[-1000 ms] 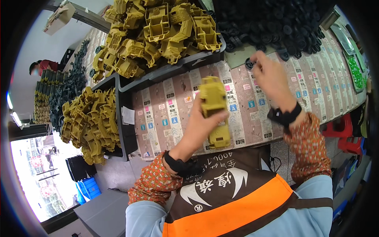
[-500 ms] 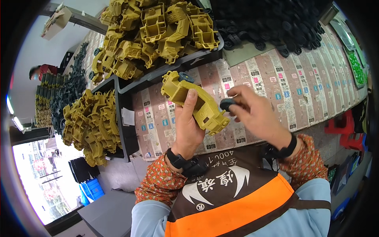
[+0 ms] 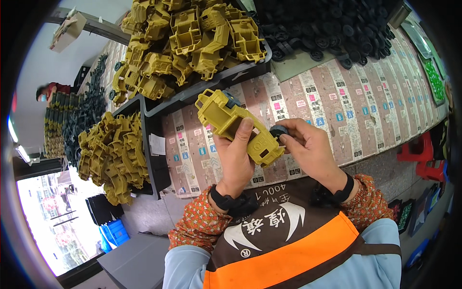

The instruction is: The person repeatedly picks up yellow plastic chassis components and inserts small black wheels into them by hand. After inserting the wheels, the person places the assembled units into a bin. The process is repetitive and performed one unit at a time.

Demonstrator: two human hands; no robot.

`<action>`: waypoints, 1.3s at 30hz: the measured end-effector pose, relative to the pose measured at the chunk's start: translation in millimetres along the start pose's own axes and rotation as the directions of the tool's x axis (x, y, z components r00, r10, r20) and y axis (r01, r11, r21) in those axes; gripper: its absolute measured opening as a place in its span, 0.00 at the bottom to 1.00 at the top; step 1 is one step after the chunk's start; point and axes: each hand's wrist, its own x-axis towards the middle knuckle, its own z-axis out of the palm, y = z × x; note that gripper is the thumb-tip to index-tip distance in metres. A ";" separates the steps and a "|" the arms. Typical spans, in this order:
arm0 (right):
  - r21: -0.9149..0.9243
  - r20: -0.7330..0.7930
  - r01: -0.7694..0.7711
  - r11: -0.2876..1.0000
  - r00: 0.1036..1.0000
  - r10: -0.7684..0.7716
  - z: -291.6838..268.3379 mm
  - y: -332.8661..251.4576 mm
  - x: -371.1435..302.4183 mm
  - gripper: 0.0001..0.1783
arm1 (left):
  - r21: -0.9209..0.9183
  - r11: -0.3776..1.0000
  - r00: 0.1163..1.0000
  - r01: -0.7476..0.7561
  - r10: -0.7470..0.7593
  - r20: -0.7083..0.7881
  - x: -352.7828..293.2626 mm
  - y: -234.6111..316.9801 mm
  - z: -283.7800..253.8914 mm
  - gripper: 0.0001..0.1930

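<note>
I've got the left hand (image 3: 235, 161) wrapped round a yellow body (image 3: 235, 114) over the table (image 3: 197, 166), thumb inside its edge. Right hand (image 3: 310, 149), just right, pinches a wheel (image 3: 279, 130) at the body's lower-right end; can't tell if they touch. Left fingers mostly hidden. Body's long axis slants up-left to down-right, hollow side facing me. Left of left hand: small bin (image 3: 155, 173), heaped bodies (image 3: 113, 154). Beyond left hand: big bin (image 3: 236, 74), more bodies, top cut off. Beyond right hand: dark wheel pile (image 3: 332, 36), blurry.
</note>
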 end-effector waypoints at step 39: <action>0.412 0.130 -0.176 0.894 0.982 0.134 -63.8 -20.4 4.8 0.19 | 0.250 0.921 0.848 0.300 -0.378 0.372 29.8 38.8 7.7 0.48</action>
